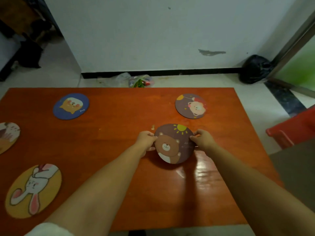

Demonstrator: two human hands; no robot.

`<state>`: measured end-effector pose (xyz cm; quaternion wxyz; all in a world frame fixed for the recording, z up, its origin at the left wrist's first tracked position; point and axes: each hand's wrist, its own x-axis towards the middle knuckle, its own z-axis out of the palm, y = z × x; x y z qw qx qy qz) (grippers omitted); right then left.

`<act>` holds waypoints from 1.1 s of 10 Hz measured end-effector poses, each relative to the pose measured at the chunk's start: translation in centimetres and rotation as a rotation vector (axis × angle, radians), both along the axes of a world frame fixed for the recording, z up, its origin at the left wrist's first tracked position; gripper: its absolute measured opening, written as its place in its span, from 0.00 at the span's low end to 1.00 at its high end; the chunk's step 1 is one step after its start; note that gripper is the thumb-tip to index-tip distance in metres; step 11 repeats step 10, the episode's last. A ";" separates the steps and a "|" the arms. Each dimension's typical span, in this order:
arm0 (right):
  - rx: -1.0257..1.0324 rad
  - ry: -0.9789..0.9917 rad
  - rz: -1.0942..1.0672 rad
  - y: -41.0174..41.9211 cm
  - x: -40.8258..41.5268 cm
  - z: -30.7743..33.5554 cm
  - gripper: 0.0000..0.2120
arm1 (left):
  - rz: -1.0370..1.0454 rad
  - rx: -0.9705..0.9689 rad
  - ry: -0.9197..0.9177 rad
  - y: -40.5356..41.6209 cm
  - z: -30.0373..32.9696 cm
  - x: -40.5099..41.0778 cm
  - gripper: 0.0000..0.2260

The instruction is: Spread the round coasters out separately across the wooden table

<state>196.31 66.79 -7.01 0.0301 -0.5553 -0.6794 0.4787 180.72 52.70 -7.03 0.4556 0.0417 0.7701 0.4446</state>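
A brown round coaster with a bear and a sun (175, 143) is at the middle right of the wooden table (119, 133). My left hand (146, 140) pinches its left edge and my right hand (202, 139) pinches its right edge. Whether it rests flat or is slightly lifted I cannot tell. Other coasters lie apart on the table: a blue one with a cat (71, 106) at the far left, a purple one with a bear face (190, 106) at the far right, a yellow rabbit one (33, 190) at the near left, and a pale one (7, 136) cut off by the left edge.
A red plastic stool (293, 128) stands to the right of the table, with a grey surface (296, 171) below it. On the floor behind the table lie plastic bags (136, 80) and a black bag (255, 68) by the wall.
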 end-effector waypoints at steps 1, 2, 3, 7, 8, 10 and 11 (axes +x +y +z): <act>-0.017 -0.004 0.055 1.0 4.4 -0.2 0.17 | 0.047 -0.004 -0.002 0.3 -0.5 4.8 0.07; -0.042 -0.003 0.107 1.5 8.9 -0.3 0.17 | 0.105 -0.002 -0.006 0.4 -1.0 10.0 0.08; -0.056 -0.019 0.147 1.8 13.0 -0.8 0.17 | 0.132 -0.031 0.012 0.4 -1.4 14.6 0.08; 0.162 -0.196 0.402 -0.3 16.3 -4.5 0.10 | -0.023 -0.354 0.400 -0.4 -5.2 18.3 0.11; 0.229 -0.299 0.457 -0.7 16.1 -4.8 0.13 | -0.154 -0.439 0.534 -0.5 -5.5 18.9 0.08; 0.246 -0.334 0.373 -0.3 17.1 -2.7 0.24 | -0.225 -0.382 0.562 -2.4 -4.2 18.2 0.12; 0.246 -0.334 0.373 -0.3 17.1 -2.7 0.24 | -0.225 -0.382 0.562 -2.4 -4.2 18.2 0.12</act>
